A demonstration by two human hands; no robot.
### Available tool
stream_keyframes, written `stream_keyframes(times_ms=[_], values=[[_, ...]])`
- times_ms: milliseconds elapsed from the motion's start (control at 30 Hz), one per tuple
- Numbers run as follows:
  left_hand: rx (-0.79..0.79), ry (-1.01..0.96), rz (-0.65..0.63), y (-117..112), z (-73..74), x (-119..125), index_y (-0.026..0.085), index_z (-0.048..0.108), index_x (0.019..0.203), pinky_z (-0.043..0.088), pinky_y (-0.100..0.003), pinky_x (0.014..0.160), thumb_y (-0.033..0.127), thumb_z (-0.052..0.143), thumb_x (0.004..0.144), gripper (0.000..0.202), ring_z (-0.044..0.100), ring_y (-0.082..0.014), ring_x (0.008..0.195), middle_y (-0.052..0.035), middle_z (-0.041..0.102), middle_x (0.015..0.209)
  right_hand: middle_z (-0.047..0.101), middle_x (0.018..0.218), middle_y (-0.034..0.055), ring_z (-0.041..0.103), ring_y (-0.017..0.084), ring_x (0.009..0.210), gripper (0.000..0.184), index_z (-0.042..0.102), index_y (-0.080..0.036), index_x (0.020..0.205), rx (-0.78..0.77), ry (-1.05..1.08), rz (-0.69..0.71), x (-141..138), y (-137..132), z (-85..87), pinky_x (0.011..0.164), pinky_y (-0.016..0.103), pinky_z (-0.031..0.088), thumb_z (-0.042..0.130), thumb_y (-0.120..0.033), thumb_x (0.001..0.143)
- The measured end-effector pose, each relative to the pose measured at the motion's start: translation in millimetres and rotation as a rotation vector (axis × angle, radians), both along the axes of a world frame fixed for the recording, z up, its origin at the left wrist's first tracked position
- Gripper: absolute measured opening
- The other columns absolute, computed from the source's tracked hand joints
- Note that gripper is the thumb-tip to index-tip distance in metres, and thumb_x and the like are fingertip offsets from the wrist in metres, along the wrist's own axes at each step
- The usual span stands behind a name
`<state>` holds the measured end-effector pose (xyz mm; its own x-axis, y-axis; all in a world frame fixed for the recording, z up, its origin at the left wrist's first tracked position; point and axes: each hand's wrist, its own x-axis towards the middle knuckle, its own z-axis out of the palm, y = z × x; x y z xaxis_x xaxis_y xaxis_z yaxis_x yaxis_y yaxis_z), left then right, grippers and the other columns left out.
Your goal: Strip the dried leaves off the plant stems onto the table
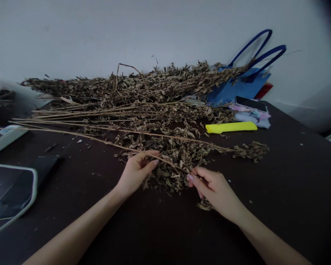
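Observation:
A long dried stalk (107,142) slants across the table, from the far left down to my hands. My left hand (138,170) pinches it near the middle of the view, thumb and fingers closed around it. Closer to its leafy end, my right hand (209,184) grips the same stalk, with a few curled leaves showing below the palm. Under and behind both hands spreads a pile of dry, crumpled leaves (171,178). Another stripped-looking stalk (165,135) lies just beyond, ending in a leafy tip (252,151) on the right.
Bundled dried plants (143,86) lie along the wall. At the back right stand a blue bag (226,90), a phone (251,103) on folded cloth and a yellow strip (231,127). A white-edged object (35,184) and a power strip (5,138) are on the left.

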<state>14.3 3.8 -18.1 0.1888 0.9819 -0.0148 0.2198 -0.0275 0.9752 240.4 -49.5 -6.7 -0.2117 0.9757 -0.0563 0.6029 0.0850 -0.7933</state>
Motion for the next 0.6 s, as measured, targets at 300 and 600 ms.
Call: stream_keyframes(times_ms=[300, 600], values=[[-0.102, -0.146, -0.006, -1.0, 0.6, -0.5, 0.016, 0.064, 0.092, 0.027, -0.018, 0.038, 0.029, 0.063, 0.075, 0.021, 0.036, -0.0035, 0.045, -0.0039, 0.063, 0.081, 0.057, 0.064, 0.0007, 0.047, 0.009, 0.049, 0.028, 0.055, -0.017, 0.073, 0.08, -0.066, -0.002, 0.9, 1.5, -3.9, 0.049, 0.022, 0.036, 0.042, -0.036, 0.089], [-0.087, -0.203, 0.003, 0.3, 0.7, -1.1, 0.015, 0.061, 0.083, 0.032, -0.018, 0.04, 0.026, 0.061, 0.077, 0.014, 0.045, -0.0059, 0.048, -0.0037, 0.063, 0.075, 0.054, 0.058, -0.0006, 0.049, 0.01, 0.051, 0.03, 0.053, -0.018, 0.071, 0.089, -0.093, -0.037, 2.5, 0.5, 2.7, 0.049, 0.021, 0.037, 0.041, -0.038, 0.09]])
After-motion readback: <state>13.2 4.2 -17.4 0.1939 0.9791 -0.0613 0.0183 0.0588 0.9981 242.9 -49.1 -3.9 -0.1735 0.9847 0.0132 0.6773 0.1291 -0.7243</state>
